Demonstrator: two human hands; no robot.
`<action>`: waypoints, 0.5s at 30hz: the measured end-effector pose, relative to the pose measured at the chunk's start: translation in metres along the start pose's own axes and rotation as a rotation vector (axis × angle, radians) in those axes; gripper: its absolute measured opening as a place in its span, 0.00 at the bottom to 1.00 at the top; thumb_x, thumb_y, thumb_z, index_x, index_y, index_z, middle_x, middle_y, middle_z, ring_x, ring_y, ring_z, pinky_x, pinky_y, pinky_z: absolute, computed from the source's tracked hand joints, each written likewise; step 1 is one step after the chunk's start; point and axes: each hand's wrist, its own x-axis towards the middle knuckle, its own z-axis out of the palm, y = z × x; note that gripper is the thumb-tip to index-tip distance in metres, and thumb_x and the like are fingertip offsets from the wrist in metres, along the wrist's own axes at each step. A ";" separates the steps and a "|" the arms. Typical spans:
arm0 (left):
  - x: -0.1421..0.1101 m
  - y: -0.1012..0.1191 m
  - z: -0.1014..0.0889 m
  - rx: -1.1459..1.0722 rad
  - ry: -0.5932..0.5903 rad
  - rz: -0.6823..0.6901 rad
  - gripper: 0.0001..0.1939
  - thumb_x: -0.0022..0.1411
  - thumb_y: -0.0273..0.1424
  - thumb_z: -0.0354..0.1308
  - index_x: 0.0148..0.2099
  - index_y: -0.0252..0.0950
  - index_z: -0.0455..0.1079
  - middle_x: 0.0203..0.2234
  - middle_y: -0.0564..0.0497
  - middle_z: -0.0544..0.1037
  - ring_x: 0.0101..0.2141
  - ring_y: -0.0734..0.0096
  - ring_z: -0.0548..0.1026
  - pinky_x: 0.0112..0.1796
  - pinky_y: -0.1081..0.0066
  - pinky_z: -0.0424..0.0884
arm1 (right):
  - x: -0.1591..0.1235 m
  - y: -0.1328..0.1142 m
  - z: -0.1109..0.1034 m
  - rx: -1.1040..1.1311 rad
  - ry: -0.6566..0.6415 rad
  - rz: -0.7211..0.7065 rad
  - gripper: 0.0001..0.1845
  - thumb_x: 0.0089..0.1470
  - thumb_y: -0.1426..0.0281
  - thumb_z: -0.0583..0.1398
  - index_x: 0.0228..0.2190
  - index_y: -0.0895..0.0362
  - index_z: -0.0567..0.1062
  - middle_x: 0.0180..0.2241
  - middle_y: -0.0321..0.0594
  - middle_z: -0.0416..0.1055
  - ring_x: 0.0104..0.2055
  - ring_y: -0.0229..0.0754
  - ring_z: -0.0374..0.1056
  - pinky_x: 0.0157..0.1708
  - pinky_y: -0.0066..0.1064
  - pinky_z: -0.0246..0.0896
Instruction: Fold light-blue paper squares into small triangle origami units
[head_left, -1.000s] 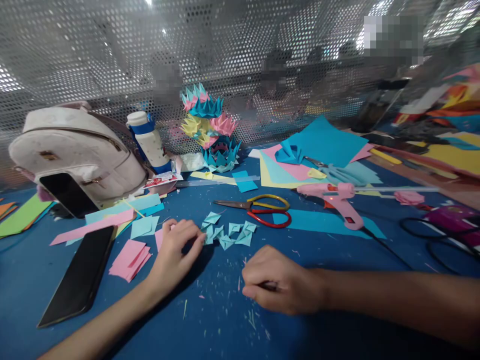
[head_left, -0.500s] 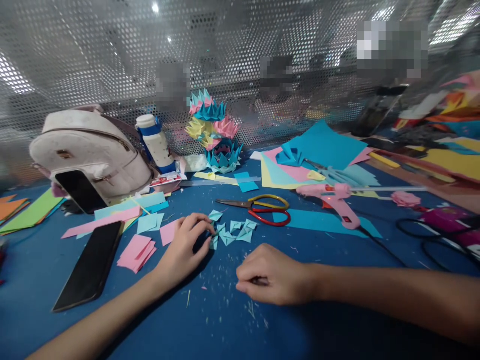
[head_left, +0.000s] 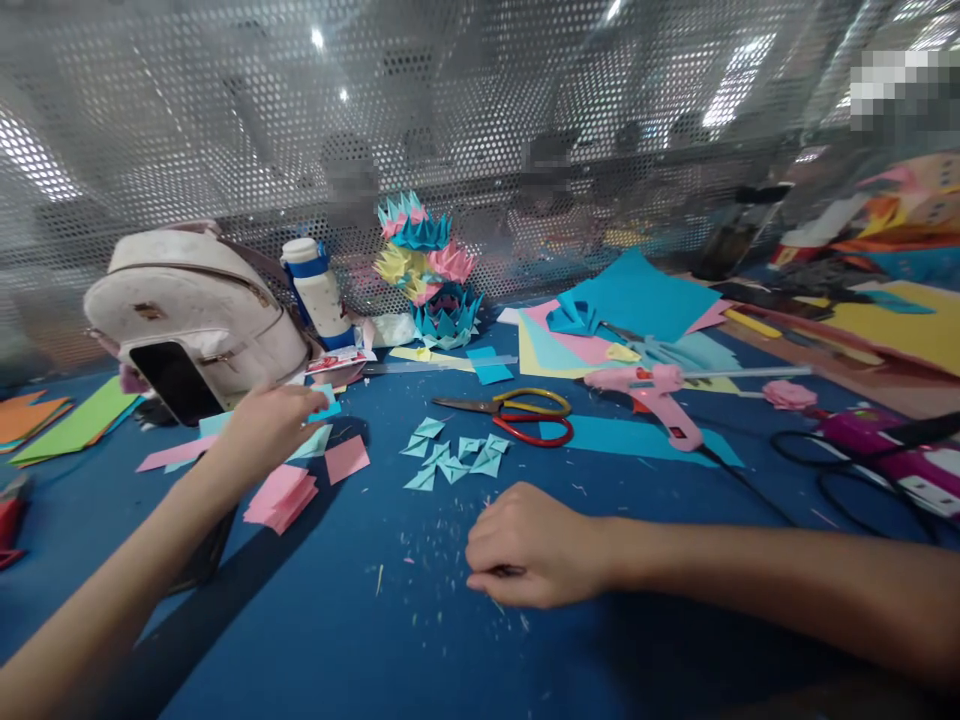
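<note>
Left hand: I am holding my left hand [head_left: 274, 428] above the left side of the blue table [head_left: 330, 655], having just lifted it away from the small folded pale-blue paper pieces [head_left: 450, 462].
What is changing: the left end of that folded group is now lying uncovered, and the single flat pink paper square [head_left: 347, 460] is showing whole.
What it means: I am judging that placing there is pausing and my reach is turning to the loose cut paper.
Left fingers: they are bending loosely beside the bright-blue paper strip [head_left: 328, 410]; I cannot tell whether they are touching or gripping anything.
Right hand: my right hand [head_left: 529, 548] is staying near the middle, fingers curling closed; I cannot tell whether anything is hiding inside.
Folded pieces: they are lying mid-table, left of and farther than my right hand, nearer than the red-and-yellow-handled metal scissors [head_left: 510, 410].
Long axis: the group is running left to right, in an uneven cluster.
Pointing: the triangular corners are facing mixed ways, with no shared direction; the nearest-left piece is tapering toward the left.
</note>
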 end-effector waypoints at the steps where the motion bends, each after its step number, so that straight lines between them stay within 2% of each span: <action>1: -0.001 -0.009 0.001 0.049 -0.047 -0.030 0.10 0.67 0.35 0.58 0.46 0.36 0.73 0.42 0.46 0.77 0.42 0.59 0.76 0.46 0.57 0.72 | 0.000 0.000 0.000 -0.004 0.003 0.001 0.18 0.61 0.66 0.54 0.20 0.57 0.61 0.19 0.31 0.61 0.22 0.34 0.51 0.23 0.29 0.37; 3: -0.004 -0.020 0.005 0.119 -0.144 -0.070 0.16 0.69 0.37 0.58 0.54 0.34 0.69 0.49 0.45 0.74 0.45 0.61 0.75 0.45 0.57 0.74 | 0.000 -0.001 0.000 -0.009 0.005 0.003 0.18 0.61 0.66 0.54 0.20 0.57 0.62 0.19 0.31 0.62 0.22 0.34 0.51 0.23 0.29 0.38; 6: -0.006 -0.024 0.012 0.180 -0.237 -0.094 0.17 0.69 0.36 0.58 0.56 0.35 0.67 0.51 0.44 0.72 0.46 0.61 0.75 0.46 0.57 0.75 | 0.000 -0.002 -0.002 -0.020 -0.007 0.011 0.19 0.62 0.65 0.54 0.20 0.56 0.63 0.20 0.32 0.63 0.23 0.34 0.52 0.23 0.29 0.39; 15: -0.005 -0.014 0.017 0.242 -0.305 -0.109 0.17 0.69 0.36 0.58 0.57 0.34 0.67 0.51 0.44 0.72 0.47 0.60 0.75 0.46 0.56 0.75 | 0.000 -0.001 0.000 -0.040 -0.028 0.016 0.17 0.61 0.65 0.54 0.21 0.57 0.63 0.20 0.31 0.63 0.23 0.33 0.53 0.24 0.28 0.38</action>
